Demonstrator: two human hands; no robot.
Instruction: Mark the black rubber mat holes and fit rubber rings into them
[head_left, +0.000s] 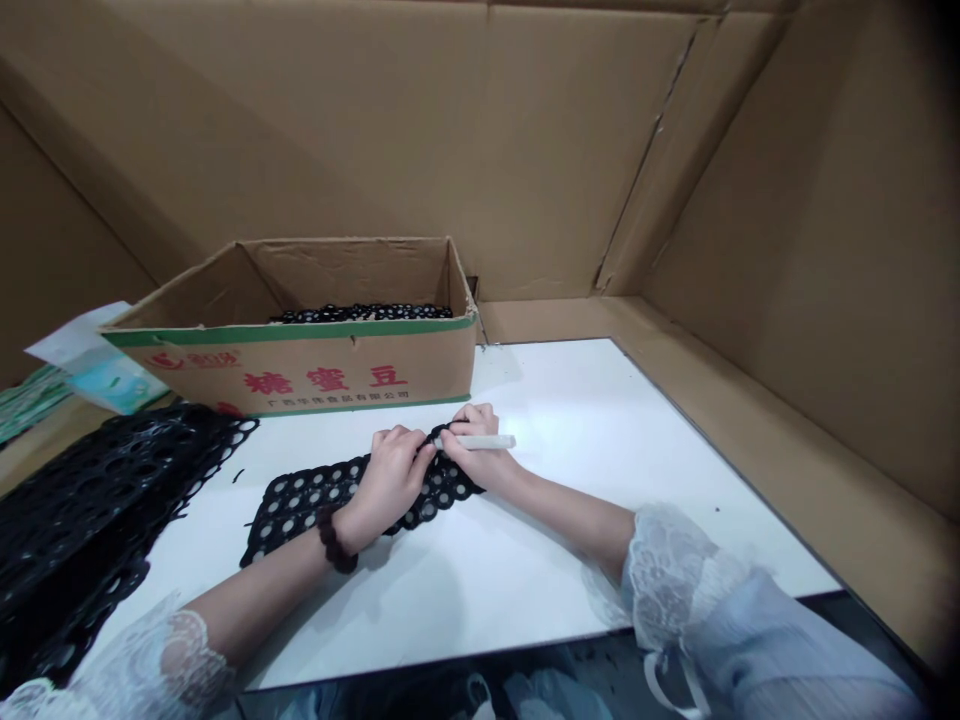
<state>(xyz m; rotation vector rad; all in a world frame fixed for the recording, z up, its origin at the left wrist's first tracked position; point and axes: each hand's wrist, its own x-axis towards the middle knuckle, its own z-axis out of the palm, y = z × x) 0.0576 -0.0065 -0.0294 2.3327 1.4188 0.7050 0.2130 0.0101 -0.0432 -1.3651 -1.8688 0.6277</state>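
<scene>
One black ringed strip (307, 500) on the white tabletop (555, 560), at about 5 o'clock from the cardboard box (420, 383). Clock positions below taken from the strip, with 12 away from the wearer. Long, narrow; runs slantwise from just under 9 o'clock to just over 3. Scalloped along the edges, patterned in close rows of black rings with round, pale grey centres. Cannot tell open holes from filled discs. Looks bunched upward at 2 o'clock, between the hands.

Left hand (390, 478), arm from 7 o'clock: closed on the strip near mid-length, fingers curled over, thumb toward 2 o'clock. Contact under the palm hidden. Dark beaded bracelet (336, 540) at the wrist.

Right hand (480, 457), between 2 and 3 o'clock: gripping a white pen-like tool (491, 441) and touching the strip's end. Tool nearly level, blunt end out toward 3 o'clock, other end at the strip near both thumbs; tip too small to make out.

Box at 11 o'clock: open-topped, green-banded, red characters in front, black pieces (367, 313) inside. At 9 o'clock, larger black sheeting (90, 500), glossy. At 10 o'clock, pale packet (112, 380).
</scene>
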